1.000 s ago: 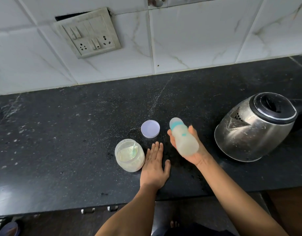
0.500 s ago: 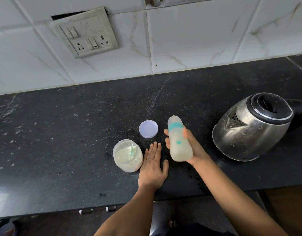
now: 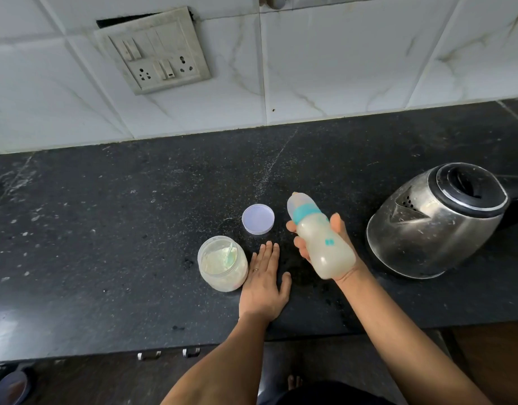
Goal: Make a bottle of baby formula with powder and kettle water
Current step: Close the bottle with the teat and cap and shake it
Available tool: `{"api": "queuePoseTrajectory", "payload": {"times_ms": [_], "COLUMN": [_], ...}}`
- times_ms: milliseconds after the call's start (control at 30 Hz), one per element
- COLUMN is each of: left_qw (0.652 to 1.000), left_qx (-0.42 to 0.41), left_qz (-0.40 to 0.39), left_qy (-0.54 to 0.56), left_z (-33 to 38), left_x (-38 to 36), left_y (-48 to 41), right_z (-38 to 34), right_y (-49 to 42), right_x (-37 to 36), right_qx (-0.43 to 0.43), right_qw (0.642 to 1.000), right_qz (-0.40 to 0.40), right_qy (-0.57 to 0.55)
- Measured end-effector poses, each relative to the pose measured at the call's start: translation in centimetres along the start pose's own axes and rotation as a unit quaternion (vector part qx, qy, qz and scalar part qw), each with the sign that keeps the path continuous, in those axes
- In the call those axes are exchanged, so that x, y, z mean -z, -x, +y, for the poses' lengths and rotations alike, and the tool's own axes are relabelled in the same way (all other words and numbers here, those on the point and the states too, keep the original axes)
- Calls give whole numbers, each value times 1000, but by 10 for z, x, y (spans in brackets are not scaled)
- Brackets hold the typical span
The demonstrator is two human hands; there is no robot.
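Observation:
My right hand (image 3: pixel 338 252) holds a capped baby bottle (image 3: pixel 319 238) with a teal collar, full of cloudy milky liquid and tilted with its top toward the far left, above the black counter (image 3: pixel 105 229). My left hand (image 3: pixel 265 285) lies flat on the counter, fingers spread, just right of an open clear powder jar (image 3: pixel 222 263) with a pale green scoop inside. The jar's lilac lid (image 3: pixel 258 219) lies flat behind the hand. A steel electric kettle (image 3: pixel 436 220) with a black lid stands to the right of the bottle.
A tiled wall with a switch and socket plate (image 3: pixel 155 49) backs the counter. The counter's front edge runs below my wrists, with drawer handles (image 3: pixel 168 353) under it. Specks of powder dot the counter.
The bottle has swung in my right hand: tilted, then more upright, now tilted again and slightly farther right. My left hand stays flat beside the jar.

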State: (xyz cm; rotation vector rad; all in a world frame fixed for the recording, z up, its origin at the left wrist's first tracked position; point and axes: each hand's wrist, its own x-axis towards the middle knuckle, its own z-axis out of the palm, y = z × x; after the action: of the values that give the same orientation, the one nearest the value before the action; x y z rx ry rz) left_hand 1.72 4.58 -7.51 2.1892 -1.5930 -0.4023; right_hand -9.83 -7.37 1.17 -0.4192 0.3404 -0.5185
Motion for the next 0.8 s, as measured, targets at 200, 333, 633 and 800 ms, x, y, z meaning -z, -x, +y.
{"api": "queuePoseTrajectory", "payload": {"times_ms": [200,333,633,800], "left_qw": [1000,1000,1000,1000], "left_qx": [4,4,5,3], "left_qz": [-9,-9,-10,-9], "left_qy": [-2,-4,-8,-7], "left_z": [-1,-1,-2,-1], "left_x": [0,-1,-1,-1], "left_y": [0,0,0,0], "right_z": [-3,-5,-9,-11], "right_y": [-3,6,9,4], "right_x": [-7,-7,-24,-15], "right_qx": [83,24,69,89], "right_qw": [994,999,997,990], "right_qz": [47,30,17,51], "right_qy": [-56,-13,-3,-97]}}
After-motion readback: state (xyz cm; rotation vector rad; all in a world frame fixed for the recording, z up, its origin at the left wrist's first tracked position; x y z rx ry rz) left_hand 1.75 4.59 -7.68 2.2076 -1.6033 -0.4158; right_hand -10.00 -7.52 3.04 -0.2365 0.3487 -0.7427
